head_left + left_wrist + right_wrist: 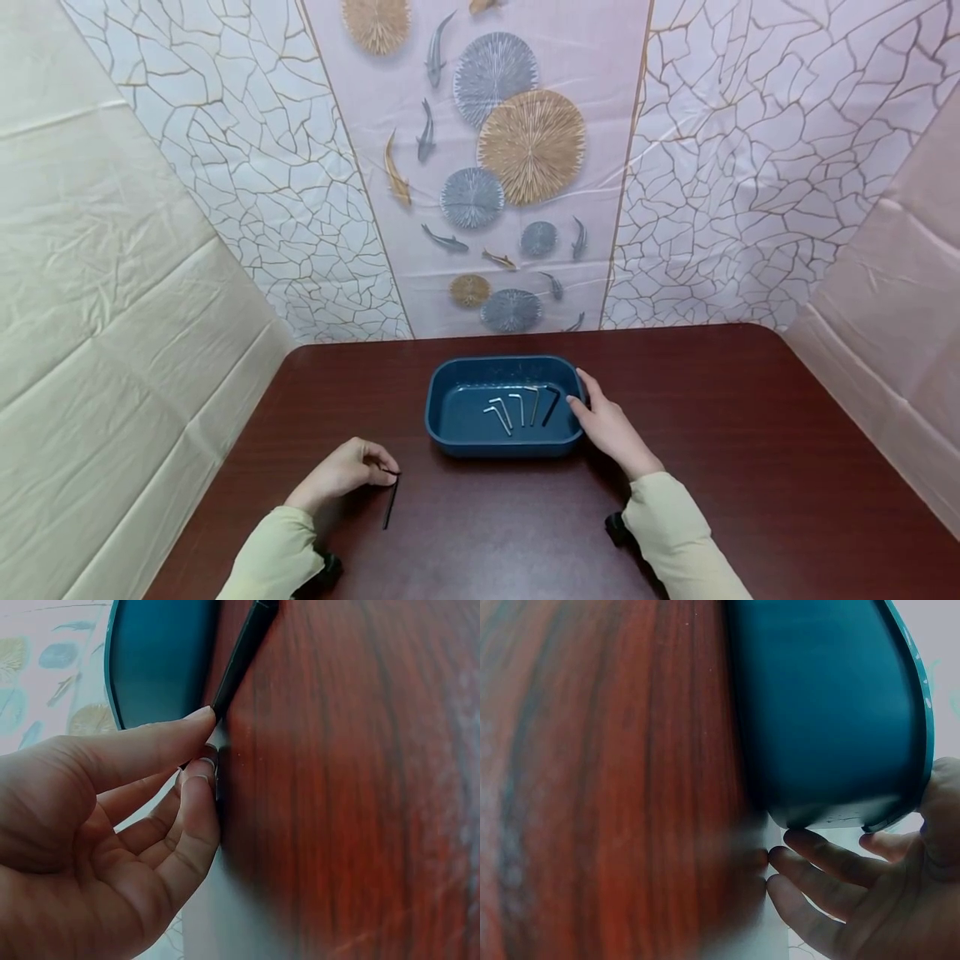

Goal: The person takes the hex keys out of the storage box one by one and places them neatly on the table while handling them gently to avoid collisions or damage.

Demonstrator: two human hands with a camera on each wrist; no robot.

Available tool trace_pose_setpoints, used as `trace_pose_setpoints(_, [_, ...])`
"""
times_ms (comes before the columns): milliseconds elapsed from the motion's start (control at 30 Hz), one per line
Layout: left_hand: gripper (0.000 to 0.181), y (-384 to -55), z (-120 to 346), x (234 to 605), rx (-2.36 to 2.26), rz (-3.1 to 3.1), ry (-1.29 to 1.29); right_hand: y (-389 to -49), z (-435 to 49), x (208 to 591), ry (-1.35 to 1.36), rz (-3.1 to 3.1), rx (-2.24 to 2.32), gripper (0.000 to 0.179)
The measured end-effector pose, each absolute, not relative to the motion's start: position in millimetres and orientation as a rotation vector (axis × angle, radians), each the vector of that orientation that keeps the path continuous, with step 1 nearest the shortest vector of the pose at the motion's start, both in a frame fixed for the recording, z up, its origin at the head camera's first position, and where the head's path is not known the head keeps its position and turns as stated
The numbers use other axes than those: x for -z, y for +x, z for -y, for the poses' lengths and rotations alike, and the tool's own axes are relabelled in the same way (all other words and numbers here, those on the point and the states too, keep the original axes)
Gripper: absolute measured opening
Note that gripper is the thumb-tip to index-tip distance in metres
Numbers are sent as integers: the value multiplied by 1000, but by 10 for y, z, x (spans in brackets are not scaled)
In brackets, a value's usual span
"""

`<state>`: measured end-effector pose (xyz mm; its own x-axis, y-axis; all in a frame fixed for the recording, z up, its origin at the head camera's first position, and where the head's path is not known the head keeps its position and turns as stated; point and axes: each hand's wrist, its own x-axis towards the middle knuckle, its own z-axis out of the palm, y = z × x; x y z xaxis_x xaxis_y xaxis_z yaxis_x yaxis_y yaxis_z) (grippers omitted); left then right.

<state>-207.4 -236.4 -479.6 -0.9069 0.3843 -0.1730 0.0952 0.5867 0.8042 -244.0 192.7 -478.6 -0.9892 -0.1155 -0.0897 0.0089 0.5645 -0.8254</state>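
Observation:
My left hand (348,473) pinches a black hex key (390,505) between thumb and fingertips, at the end with the bend. The key's long arm points toward the front of the table; in the left wrist view the black hex key (240,664) runs up from the thumb tip close over the wood. On the right, my right hand (611,429) grips the side of a blue tray (504,450), thumb over the rim and fingers along the outer wall. Inside the tray lie several silver hex keys (522,410) and one black hex key (551,407), fanned toward its right half.
The tray stands on a dark red wooden table (495,533), near its back edge. Behind it hangs a patterned cloth (420,275), and pale cloth walls (112,333) close in both sides. Black bands (326,575) sit at the cuffs of the light green sleeves.

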Motion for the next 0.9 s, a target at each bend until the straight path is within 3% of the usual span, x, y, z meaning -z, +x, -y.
trace_pose_setpoints(900, [10, -2100, 2447, 4778, -1110, -2555, 517, -2441, -1920, 4763, -77, -2661, 1400, 66])
